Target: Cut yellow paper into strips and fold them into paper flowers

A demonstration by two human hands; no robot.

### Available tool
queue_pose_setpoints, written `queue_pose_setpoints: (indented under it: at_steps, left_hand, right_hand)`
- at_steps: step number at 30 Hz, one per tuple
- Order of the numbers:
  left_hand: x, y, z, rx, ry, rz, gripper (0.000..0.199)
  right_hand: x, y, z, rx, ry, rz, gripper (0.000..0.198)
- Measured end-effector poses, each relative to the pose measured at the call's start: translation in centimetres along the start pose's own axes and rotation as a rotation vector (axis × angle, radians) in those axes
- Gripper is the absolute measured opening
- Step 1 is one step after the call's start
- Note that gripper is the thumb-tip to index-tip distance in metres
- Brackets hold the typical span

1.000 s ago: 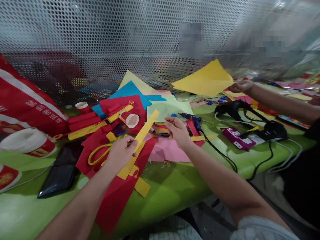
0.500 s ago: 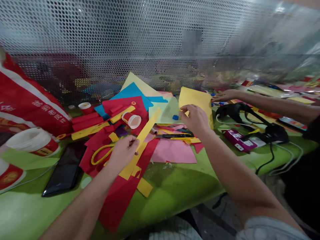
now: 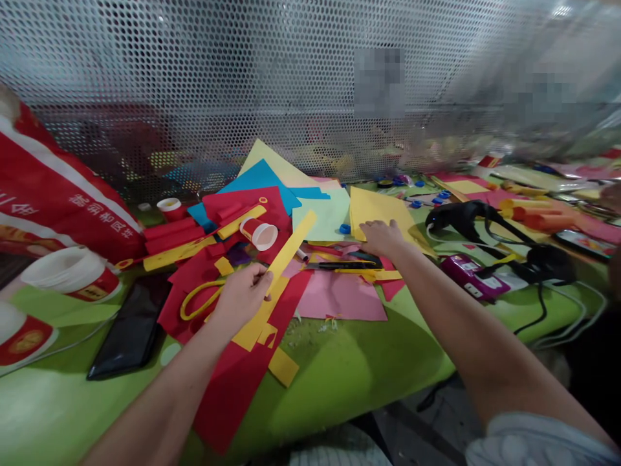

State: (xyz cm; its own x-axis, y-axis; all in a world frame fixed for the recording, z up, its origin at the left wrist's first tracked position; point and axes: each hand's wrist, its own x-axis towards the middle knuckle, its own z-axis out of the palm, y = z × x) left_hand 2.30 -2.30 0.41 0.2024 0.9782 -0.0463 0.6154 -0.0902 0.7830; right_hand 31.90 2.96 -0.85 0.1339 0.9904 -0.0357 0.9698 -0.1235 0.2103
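Note:
My left hand point(image 3: 245, 294) pinches a yellow paper strip point(image 3: 294, 243), which slants up and away to the right. Beneath that hand lie red paper point(image 3: 237, 388), more yellow strips and a yellow scissor-like handle loop point(image 3: 184, 310). On a yellow sheet of paper point(image 3: 383, 207) my right hand point(image 3: 383, 238) rests palm down, its fingers stretched out over the near left part. Just left of those fingers sits a small blue ring-shaped thing point(image 3: 345, 229). A black craft knife point(image 3: 339, 265) lies above the pink paper point(image 3: 339, 298).
A paper cup point(image 3: 259, 233) lies tipped on red and blue paper. To the left are a black phone point(image 3: 129, 330), larger paper cups point(image 3: 72, 275) and a red bag point(image 3: 63, 181). Black straps with cables point(image 3: 509, 233) and a purple packet point(image 3: 473, 277) lie right. Perforated mesh point(image 3: 291, 84) stands behind.
The raised yellow sheet has come down flatter, and my right hand has gone from curled to stretched out on it. Another person's arm has withdrawn at the right. My left hand keeps the strip.

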Motion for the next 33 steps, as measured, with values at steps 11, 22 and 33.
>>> queue_pose_setpoints:
  at_steps: [11,22,33]
  left_hand:
    - [-0.1,0.0,-0.1,-0.007,0.013,-0.004,0.018]
    - [0.1,-0.2,-0.2,-0.015,-0.012,0.017,0.018]
    - [0.0,-0.1,-0.2,-0.036,0.008,0.009,0.018]
  right_hand:
    - [1.8,2.1,0.1,0.021,-0.047,0.016,0.032]
    - [2.2,3.7,0.1,0.020,-0.032,0.000,0.037]
    - [1.3,2.4,0.3,-0.020,0.047,-0.005,0.032]
